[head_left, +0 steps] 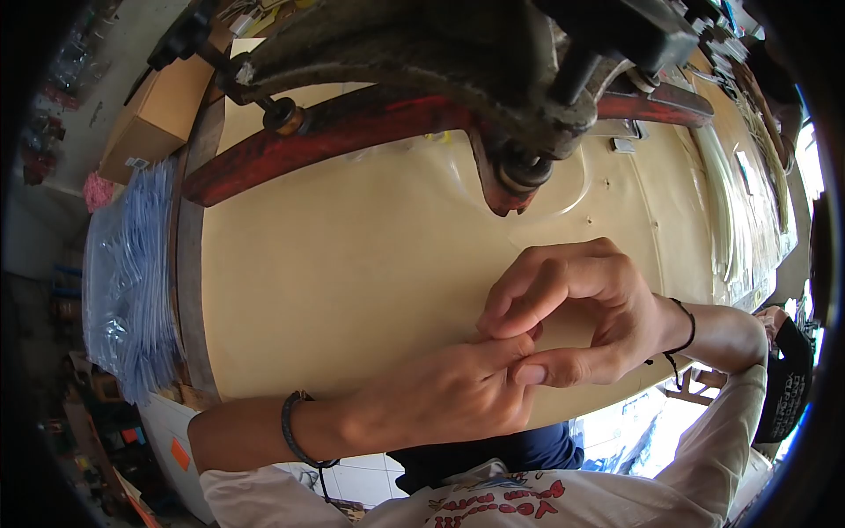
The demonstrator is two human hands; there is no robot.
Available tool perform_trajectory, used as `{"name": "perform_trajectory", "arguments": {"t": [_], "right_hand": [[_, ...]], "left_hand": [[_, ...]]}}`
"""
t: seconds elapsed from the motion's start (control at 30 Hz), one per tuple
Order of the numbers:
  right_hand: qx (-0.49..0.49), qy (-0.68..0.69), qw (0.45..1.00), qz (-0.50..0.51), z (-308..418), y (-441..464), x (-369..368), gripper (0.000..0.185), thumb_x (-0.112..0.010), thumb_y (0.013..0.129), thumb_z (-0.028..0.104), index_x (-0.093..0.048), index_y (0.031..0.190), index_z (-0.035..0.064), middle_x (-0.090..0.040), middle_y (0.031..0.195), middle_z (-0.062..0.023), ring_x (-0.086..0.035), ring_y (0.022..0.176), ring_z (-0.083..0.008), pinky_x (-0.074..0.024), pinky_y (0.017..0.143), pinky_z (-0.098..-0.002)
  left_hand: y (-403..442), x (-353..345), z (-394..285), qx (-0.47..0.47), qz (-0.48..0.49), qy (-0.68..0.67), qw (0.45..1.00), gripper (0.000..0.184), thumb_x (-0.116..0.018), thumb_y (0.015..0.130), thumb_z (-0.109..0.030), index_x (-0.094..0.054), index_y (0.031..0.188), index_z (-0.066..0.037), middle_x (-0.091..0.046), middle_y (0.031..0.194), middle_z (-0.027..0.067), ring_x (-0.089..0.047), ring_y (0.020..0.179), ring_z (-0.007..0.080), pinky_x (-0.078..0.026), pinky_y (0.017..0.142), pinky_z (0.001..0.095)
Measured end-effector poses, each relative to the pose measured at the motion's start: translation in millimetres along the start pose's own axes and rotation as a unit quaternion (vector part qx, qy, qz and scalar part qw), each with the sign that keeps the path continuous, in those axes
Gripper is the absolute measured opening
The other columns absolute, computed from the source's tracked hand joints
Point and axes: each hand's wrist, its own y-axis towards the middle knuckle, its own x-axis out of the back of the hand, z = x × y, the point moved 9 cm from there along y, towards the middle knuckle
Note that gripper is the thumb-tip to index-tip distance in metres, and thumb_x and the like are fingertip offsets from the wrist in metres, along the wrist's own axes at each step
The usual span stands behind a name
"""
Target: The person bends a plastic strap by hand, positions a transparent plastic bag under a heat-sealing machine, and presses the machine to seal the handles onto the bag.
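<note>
My left hand reaches in from the lower left, its fingers curled under and mostly hidden from above. My right hand meets it from the right, with thumb and fingers bent round the left hand's thumb and fingertips. Both hands are closed together over the near part of the tan work surface. Anything between the fingertips is too small or too covered to make out. Beyond the hands, a red metal bar hangs from a dark machine arm, its lower tip pointing toward them.
Clear plastic bags are stacked along the left edge, below a cardboard box. Long pale plastic strips lie at the right. A small dark metal piece rests at the back. The machine arm overhangs the far side.
</note>
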Motion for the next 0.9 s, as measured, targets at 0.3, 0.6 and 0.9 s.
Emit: {"name": "perform_trajectory", "arguments": {"t": [0.3,0.6,0.9], "right_hand": [[0.012,-0.028,1.000,-0.004,3.0,-0.5,-1.4,0.027,-0.081,0.080,0.002,-0.070,0.105,-0.0006,-0.071,0.107,-0.0189,-0.072,0.089,-0.0225,-0.0569,0.069,-0.0293],[0.016,-0.016,0.999,-0.029,-1.3,-2.2,-1.4,0.028,-0.080,0.081,0.003,-0.070,0.107,0.0007,-0.071,0.104,-0.0089,-0.066,0.077,-0.0157,-0.0506,0.062,-0.0271],[0.027,-0.032,0.999,-0.032,-0.1,-2.4,-0.3,0.028,-0.082,0.080,0.005,-0.072,0.105,0.0016,-0.071,0.103,-0.0098,-0.067,0.079,-0.0163,-0.0514,0.061,-0.0266]], "left_hand": [[-2.0,-4.4,-4.7,-0.022,0.000,0.037,0.999,0.029,-0.058,0.083,-0.014,-0.060,0.054,-0.011,-0.059,0.054,0.0024,-0.058,0.059,0.0114,-0.046,0.087,0.0265],[-1.7,-8.5,-6.5,-0.004,0.051,0.051,0.997,0.029,-0.059,0.082,-0.014,-0.058,0.053,-0.012,-0.057,0.052,0.0019,-0.053,0.055,0.0111,-0.044,0.086,0.0234],[3.0,-4.8,-4.5,-0.026,0.049,0.080,0.995,0.017,-0.060,0.074,-0.010,-0.057,0.058,-0.012,-0.053,0.059,-0.0009,-0.054,0.062,0.0108,-0.046,0.070,0.0232]]}}
